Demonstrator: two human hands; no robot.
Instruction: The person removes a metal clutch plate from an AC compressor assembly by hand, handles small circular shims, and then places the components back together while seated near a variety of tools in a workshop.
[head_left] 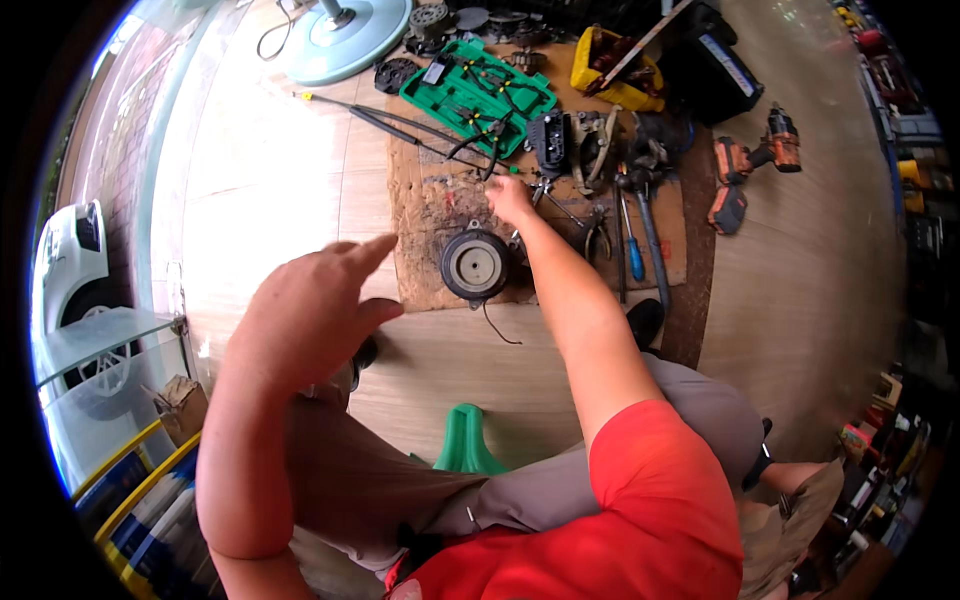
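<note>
My left hand (308, 312) hovers at the left, its fingers stretched out and the thumb apart, holding nothing. My right hand (510, 199) reaches forward over the cardboard mat (420, 205), its fingers curled together. What they grip, if anything, is hidden; black pliers (490, 145) lie just beyond them. Nearer to me sits a round black-rimmed part (476, 264) with a grey metal disc in its middle, mounting ears and a short wire. Right of the hand are a screwdriver with a blue handle (635, 258) and another pair of pliers (598, 236).
A green tool case (418, 88) lies open at the back, beside a yellow container (636, 92). An orange cordless drill (762, 150) and its battery (727, 209) lie at the right. Closer in are a green stool (467, 440) and, at left, a glass case (110, 345).
</note>
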